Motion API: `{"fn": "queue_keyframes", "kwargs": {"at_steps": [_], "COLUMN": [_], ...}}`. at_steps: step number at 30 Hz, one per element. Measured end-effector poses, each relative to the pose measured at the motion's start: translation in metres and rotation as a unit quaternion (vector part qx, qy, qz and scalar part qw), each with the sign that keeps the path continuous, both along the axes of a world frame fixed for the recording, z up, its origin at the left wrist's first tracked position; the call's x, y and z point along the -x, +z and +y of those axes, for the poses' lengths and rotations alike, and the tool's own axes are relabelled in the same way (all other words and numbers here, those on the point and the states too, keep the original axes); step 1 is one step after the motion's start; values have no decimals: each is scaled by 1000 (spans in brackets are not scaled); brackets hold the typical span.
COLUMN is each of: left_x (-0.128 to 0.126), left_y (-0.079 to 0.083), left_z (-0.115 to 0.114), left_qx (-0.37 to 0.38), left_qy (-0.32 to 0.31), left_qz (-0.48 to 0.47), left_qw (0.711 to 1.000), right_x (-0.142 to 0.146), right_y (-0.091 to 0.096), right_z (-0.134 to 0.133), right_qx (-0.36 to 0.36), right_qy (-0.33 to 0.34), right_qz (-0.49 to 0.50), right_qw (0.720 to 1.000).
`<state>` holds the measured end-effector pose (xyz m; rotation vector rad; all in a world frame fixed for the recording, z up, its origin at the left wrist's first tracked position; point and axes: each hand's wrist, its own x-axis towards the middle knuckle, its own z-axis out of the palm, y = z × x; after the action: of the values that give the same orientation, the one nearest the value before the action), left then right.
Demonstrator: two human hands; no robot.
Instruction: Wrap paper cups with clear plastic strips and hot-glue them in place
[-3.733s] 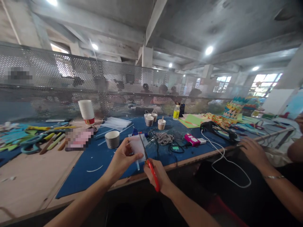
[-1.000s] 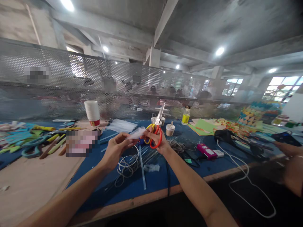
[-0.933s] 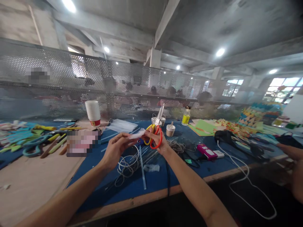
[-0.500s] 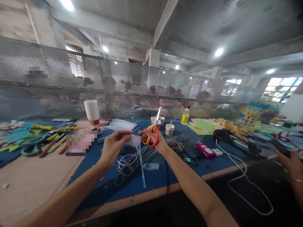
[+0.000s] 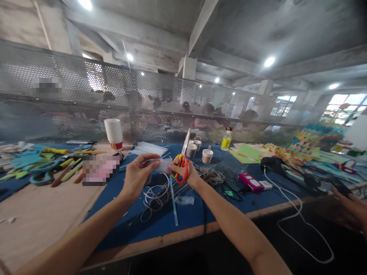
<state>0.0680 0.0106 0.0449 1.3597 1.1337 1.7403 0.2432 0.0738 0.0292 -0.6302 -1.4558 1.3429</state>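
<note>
My left hand (image 5: 139, 172) pinches the left end of a small translucent whitish piece (image 5: 164, 166), perhaps thin mesh or plastic film. My right hand (image 5: 187, 175) has scissors (image 5: 181, 168) with red and yellow handles, their blades pointing up and away from me. The fingertips of that hand also touch the right end of the whitish piece. Below the hands lie a loose coil of pale cord (image 5: 156, 198), a narrow translucent strip (image 5: 174, 202) and a small crinkled clear piece (image 5: 185, 200) on the blue tabletop (image 5: 137, 233).
Stacked paper cups (image 5: 113, 133), small cups (image 5: 207, 156) and a yellow-labelled bottle (image 5: 226, 139) stand along the back. Blue-handled scissors (image 5: 43, 172) lie left among tools. A magenta box (image 5: 251, 182) and white cable (image 5: 298, 210) are right, near another person's hand (image 5: 351, 202). A perforated screen (image 5: 155, 99) rises behind.
My right hand has turned the scissors slightly and moved a little left and down. The whitish piece is stretched flatter between my hands. The view has shifted slightly.
</note>
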Motion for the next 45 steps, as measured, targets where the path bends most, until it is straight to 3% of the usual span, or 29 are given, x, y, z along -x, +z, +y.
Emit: {"fn": "queue_keyframes", "kwargs": {"at_steps": [6,12,17,24,32,45], "left_x": [0,-3,-3,-6,-1,-4], "left_y": [-2,-2,-3,-7,-6,-11], "left_z": [4,5,3,5,7,9], "left_qx": [35,93,148,154,125,124], "left_qy": [-80,-148,-193,-188,-127,-156], "left_qz": [-11,-19,-94,-55,-54,-15], "left_qw": [996,984,966,968,983,980], "right_x": [-11,-12,-12,-12,-9,-8], "right_y": [4,5,3,5,8,2], "right_z": [10,8,4,-1,-5,4], "right_qx": [-53,-73,-98,-103,23,17], "right_qy": [-65,-55,-34,-19,60,15], "right_qz": [11,4,-39,-69,10,43], "right_qw": [996,996,994,992,998,999]}}
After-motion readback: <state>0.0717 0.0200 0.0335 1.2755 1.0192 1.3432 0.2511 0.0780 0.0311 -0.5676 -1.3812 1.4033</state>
